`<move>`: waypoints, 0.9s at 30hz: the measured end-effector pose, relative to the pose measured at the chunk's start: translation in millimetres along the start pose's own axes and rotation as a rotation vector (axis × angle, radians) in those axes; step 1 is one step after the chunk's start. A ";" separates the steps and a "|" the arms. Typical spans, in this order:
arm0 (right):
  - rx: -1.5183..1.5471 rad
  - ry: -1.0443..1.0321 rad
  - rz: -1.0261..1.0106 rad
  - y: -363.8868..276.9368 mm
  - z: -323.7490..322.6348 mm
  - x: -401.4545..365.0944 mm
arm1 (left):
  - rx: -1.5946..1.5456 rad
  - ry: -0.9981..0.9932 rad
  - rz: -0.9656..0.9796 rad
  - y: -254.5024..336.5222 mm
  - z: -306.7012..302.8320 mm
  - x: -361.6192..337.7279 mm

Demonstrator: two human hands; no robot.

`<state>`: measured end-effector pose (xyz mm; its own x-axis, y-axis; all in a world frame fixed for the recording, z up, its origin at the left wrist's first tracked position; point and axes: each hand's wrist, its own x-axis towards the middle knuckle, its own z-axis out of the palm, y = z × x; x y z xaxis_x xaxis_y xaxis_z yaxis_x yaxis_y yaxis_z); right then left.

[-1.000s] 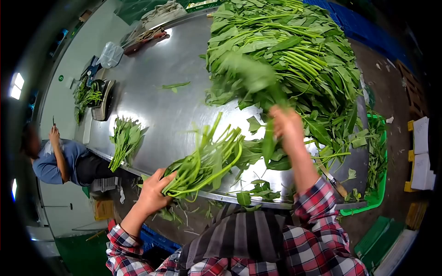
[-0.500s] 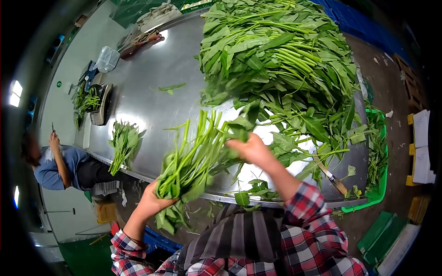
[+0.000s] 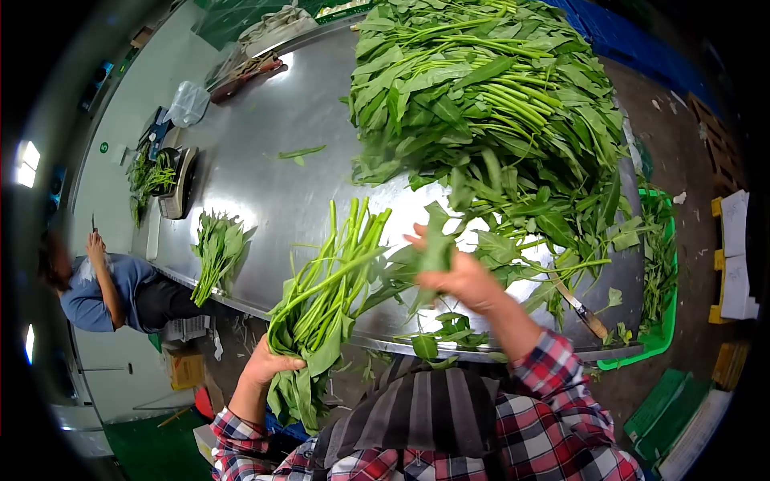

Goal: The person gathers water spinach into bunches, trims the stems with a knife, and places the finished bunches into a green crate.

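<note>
The step in hand looks like the gathering and tidying of a bunch of bright-green leafy stems (image 3: pixel 330 276), held at eight o'clock over the near edge of the brushed-metal surface (image 3: pixel 277 196). The left hand (image 3: pixel 270 362) has its fingers closed around the leafy part; the cut ends point to twelve o'clock and leaves hang toward six.

The right hand (image 3: pixel 468 279) is near the centre, toward four o'clock, its fingers parted about a blurred, flat green leaf (image 3: pixel 436 250) — whether they pinch it, one cannot tell. The next move seems to call for a steady left grip and a clean path between the right fingers and the bunch.

At one o'clock rises a broad heap of long green stems and leaves (image 3: pixel 489 104), its ragged lower edge trailing close to the right hand. Dark-green loose leaves (image 3: pixel 449 335) lie at five o'clock, where they could tangle. Toward four lies a slim metal tool with a worn wooden handle (image 3: pixel 592 322), and beyond it a bright-green plastic basket (image 3: pixel 659 343) of greens.

A smaller green leafy bundle (image 3: pixel 219 252) lies at nine o'clock — well apart from the right hand — with a co-worker in a blue top (image 3: pixel 100 298) beyond.
</note>
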<state>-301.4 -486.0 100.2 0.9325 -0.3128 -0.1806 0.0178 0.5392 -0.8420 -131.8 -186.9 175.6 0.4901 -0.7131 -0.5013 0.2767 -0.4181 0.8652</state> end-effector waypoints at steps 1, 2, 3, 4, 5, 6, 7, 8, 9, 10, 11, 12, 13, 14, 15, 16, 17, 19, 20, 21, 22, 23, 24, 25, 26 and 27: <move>-0.007 -0.153 0.160 -0.5 13.4 4.6 | -0.017 -0.005 0.003 -4.3 1.4 2.3; 0.005 -0.224 0.162 7.2 26.6 13.3 | -0.016 -0.002 -0.019 -4.1 5.3 2.5; 0.074 -0.293 0.144 10.2 32.6 22.2 | -0.034 0.016 -0.019 -7.7 3.6 2.1; 0.006 -0.217 0.061 15.7 27.1 29.0 | -0.053 0.036 -0.017 -14.3 -0.6 1.6; -0.063 -0.144 -0.021 17.9 20.5 35.1 | -0.074 0.059 -0.012 -17.4 -5.2 0.4; -0.183 -0.215 -0.033 10.9 5.5 34.5 | -0.073 0.078 -0.013 -17.2 -9.2 -2.0; -0.305 -0.207 0.141 -3.1 -7.5 29.5 | -0.085 0.095 0.010 -18.4 -12.4 -5.2; -0.198 -0.074 0.234 -12.5 -9.7 20.7 | -0.094 0.116 0.014 -21.5 -17.8 -8.4; -0.108 -0.079 0.270 -21.0 -21.8 14.0 | -0.102 0.135 0.014 -26.6 -27.7 -12.3; 0.005 -0.001 0.263 -25.4 -31.9 5.7 | -0.077 0.162 -0.086 -40.1 -51.9 -20.6; 0.116 0.144 0.232 -39.9 -31.9 -3.9 | -0.166 0.142 -0.039 -33.6 -43.2 -22.6; 0.259 0.026 0.129 -43.3 -54.4 -12.5 | -0.206 0.133 0.041 -30.8 -38.2 -24.5; 0.402 -0.113 -0.021 -42.2 -79.9 -19.6 | -0.244 0.124 0.121 -28.9 -36.7 -27.7; 0.634 -0.233 -0.163 -36.5 -99.5 -17.4 | -0.324 0.112 0.126 -27.3 -39.5 -32.0; 0.599 -0.215 -0.117 -48.7 -108.3 -27.9 | -0.323 0.130 0.100 -26.2 -42.2 -34.3; -0.084 0.120 0.099 -66.4 -114.3 -32.1 | -0.354 0.158 0.115 -24.3 -39.0 -36.6; -0.716 0.023 0.198 -67.2 -117.3 -23.0 | -0.384 0.182 0.129 -21.0 -35.2 -38.7; -1.984 -0.008 0.481 -57.7 -98.2 -29.6 | -0.383 0.172 0.061 -14.3 -34.0 -42.3; -2.090 0.036 0.551 -67.3 -72.0 -26.8 | -0.374 0.171 0.016 -11.1 -34.5 -43.6; -1.926 0.044 0.446 -76.5 -53.9 -24.1 | -0.365 0.171 -0.028 -9.7 -36.5 -44.7; -1.759 0.049 0.345 -84.7 -39.3 -21.0 | -0.330 0.153 -0.067 -16.4 -47.5 -45.2; -1.588 0.055 0.248 -87.3 -25.9 -16.8 | -0.321 0.125 -0.061 -10.6 -40.8 -44.6; -1.451 0.038 -0.111 -80.4 -14.7 -9.7 | -0.310 0.096 -0.056 2.8 -26.1 -42.4; -1.284 0.026 -0.454 -71.5 -3.9 -3.3 | -0.296 0.064 -0.054 17.9 -10.2 -40.4; -1.114 -0.028 -0.518 -70.1 9.3 6.2 | -0.344 0.032 -0.110 32.9 5.2 -39.1; -0.946 -0.083 -0.580 -71.8 21.0 19.3 | -0.289 -0.027 -0.121 29.7 2.3 -38.4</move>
<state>-277.1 -514.3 167.8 0.8936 -0.2523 0.3713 0.2098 -0.4965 -0.8423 -144.4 -173.2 220.5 0.4177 -0.6843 -0.5977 0.5572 -0.3267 0.7634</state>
